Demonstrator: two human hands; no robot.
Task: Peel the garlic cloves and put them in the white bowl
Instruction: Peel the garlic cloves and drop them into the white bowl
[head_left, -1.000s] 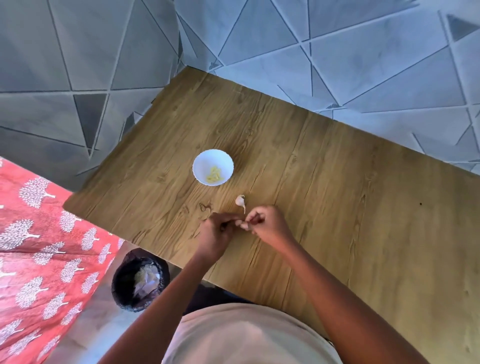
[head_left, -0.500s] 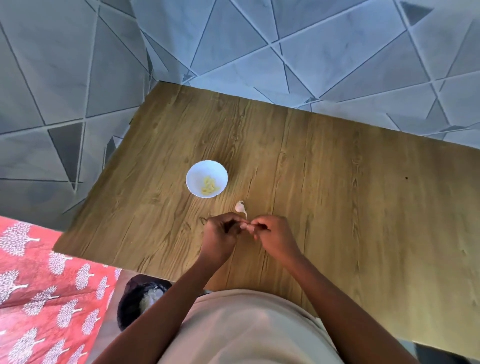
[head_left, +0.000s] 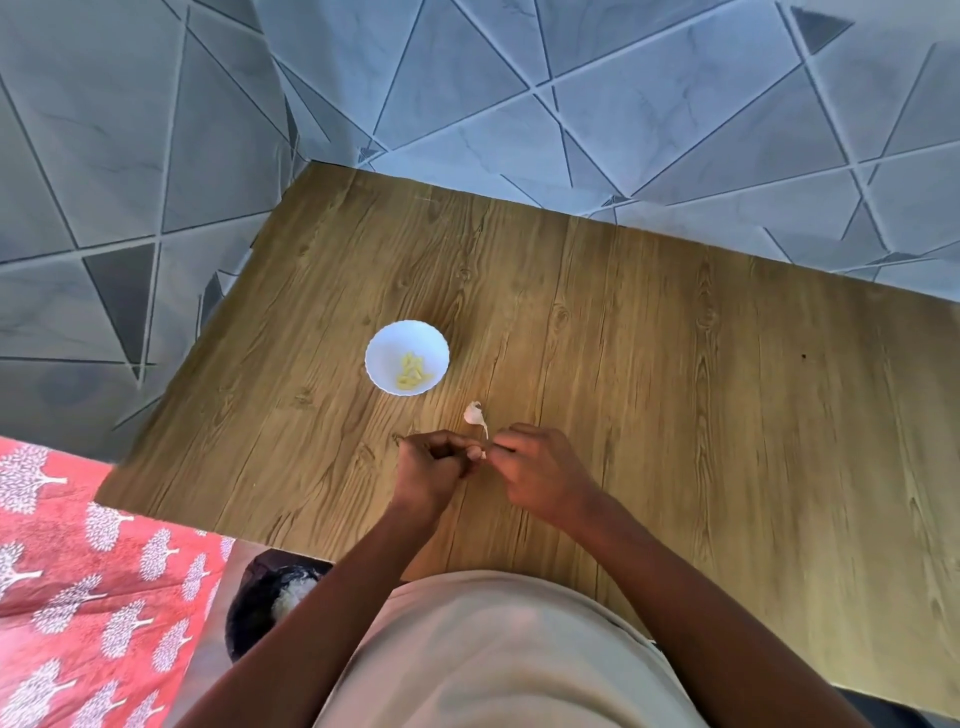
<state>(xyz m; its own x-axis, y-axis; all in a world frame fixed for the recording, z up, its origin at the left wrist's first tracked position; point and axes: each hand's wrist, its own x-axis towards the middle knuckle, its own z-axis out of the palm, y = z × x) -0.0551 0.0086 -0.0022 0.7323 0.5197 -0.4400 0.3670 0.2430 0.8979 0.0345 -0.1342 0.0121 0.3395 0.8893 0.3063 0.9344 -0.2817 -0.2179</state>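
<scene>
A small white bowl (head_left: 384, 349) stands on the wooden table (head_left: 675, 389) and holds several peeled yellowish garlic cloves (head_left: 412, 370). Just in front of it lies the pale remainder of a garlic bulb (head_left: 473, 414) with a thin stem. My left hand (head_left: 431, 467) and my right hand (head_left: 540, 470) meet fingertip to fingertip near the table's front, pinching a small garlic clove (head_left: 480, 453) between them. Most of the clove is hidden by my fingers.
A black bin (head_left: 270, 597) with white scraps inside sits on the floor below the table's front left edge. A red cloth with white tree prints (head_left: 93, 582) lies at the left. Grey tiled walls (head_left: 571, 104) close the table's back and left sides.
The camera view has tilted and shifted, so the table appears lower and more square-on. Both hands stay together at the clove with only slight finger movement.
</scene>
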